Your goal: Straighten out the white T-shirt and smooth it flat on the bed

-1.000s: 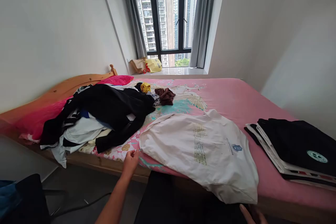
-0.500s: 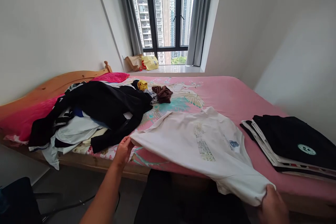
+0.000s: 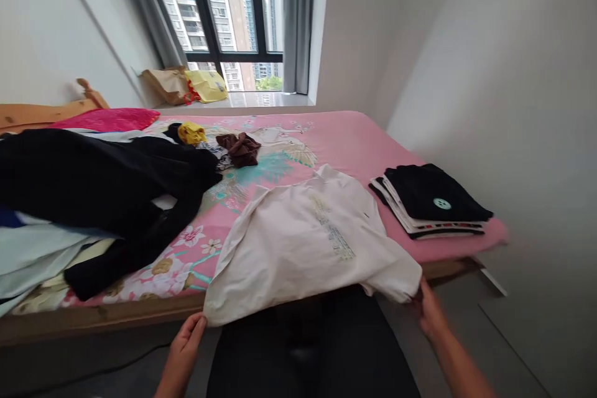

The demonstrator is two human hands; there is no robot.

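Observation:
A white T-shirt (image 3: 289, 249) with faint printed lettering lies spread over the front edge of the bed, its collar end toward the window. My left hand (image 3: 186, 339) pinches its near left corner, just off the bed's edge. At the near right, my right hand (image 3: 425, 305) is closed on the shirt's sleeve; the fingertips are partly hidden by cloth. Between the two hands the near edge of the fabric hangs above my dark-clad lap.
Loose clothes, mostly a black garment (image 3: 107, 180), are heaped at left. A brown crumpled cloth (image 3: 240, 149) and a yellow one (image 3: 191, 133) lie farther back. Folded clothes (image 3: 433, 199) are stacked at right. Paper bags (image 3: 168, 84) stand on the windowsill.
The view has turned right. My left hand has come down and nearer with its corner of the shirt, and the right-hand side has been lifted and drawn inward. Both hands keep their hold.

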